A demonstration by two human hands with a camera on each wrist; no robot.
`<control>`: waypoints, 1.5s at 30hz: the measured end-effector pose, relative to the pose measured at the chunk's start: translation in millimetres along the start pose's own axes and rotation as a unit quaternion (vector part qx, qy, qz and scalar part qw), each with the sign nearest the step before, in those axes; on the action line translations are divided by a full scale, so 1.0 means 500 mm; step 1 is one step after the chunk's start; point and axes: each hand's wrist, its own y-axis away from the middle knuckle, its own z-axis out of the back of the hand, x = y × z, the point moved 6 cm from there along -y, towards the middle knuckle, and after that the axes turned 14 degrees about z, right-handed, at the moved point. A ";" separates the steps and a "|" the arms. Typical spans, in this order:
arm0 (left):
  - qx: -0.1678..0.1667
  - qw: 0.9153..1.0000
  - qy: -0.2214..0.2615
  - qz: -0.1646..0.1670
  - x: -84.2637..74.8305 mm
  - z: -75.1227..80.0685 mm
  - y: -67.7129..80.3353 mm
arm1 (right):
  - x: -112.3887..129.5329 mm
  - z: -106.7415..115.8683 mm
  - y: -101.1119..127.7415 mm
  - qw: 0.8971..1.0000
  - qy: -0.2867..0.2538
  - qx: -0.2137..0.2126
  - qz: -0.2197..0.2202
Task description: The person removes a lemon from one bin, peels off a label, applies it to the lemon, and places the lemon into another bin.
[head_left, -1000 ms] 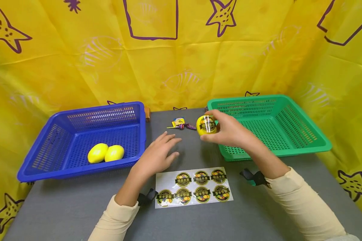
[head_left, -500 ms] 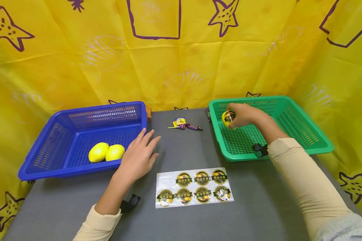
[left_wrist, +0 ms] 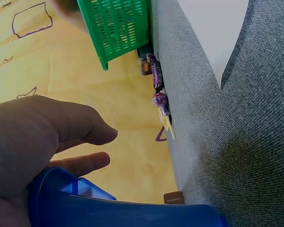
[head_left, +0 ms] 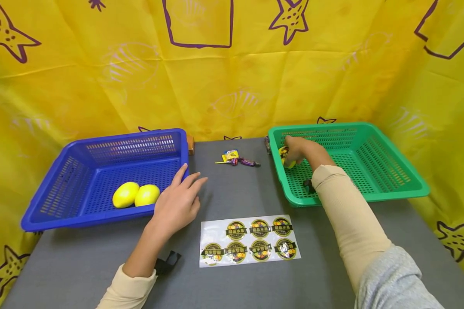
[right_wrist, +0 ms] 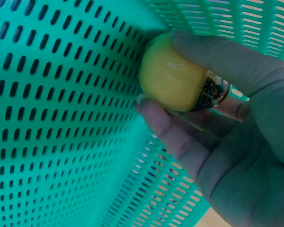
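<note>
Right hand: the right hand (head_left: pixel 303 149) reaches into the green basket (head_left: pixel 390 189) and its grip is curled round a stickered lemon (head_left: pixel 284 156), thumb on one side and fingers on the other.
Stickered lemon: held low in the near-left corner of the green basket, against the mesh wall; the right wrist view shows the yellow fruit (right_wrist: pixel 173 78) with a dark round label at its end, pressed between thumb and fingers (right_wrist: pixel 217 54).
Left hand: the left hand (head_left: pixel 176 201) has its grip released, fingers straight and spread, lying at the near-right corner of the blue basket (head_left: pixel 46 189); fingertips touch its rim.
Blue basket: on the left of the grey surface (head_left: pixel 81 266), holding two plain lemons (head_left: pixel 136 195) side by side and touching.
Sticker sheet: a sticker sheet (head_left: pixel 249 240) lies flat on the near middle of the surface, between the two arms, with seven round labels.
Candies: a few wrapped candies (head_left: pixel 237 159) lie at the far middle, between the baskets.
Backdrop: a yellow cloth (head_left: pixel 100 77) with purple stars hangs behind.
</note>
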 end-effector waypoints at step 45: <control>-0.009 1.000 -0.004 0.010 -0.002 0.000 0.000 | -0.011 0.005 0.013 0.998 0.048 -0.036 0.010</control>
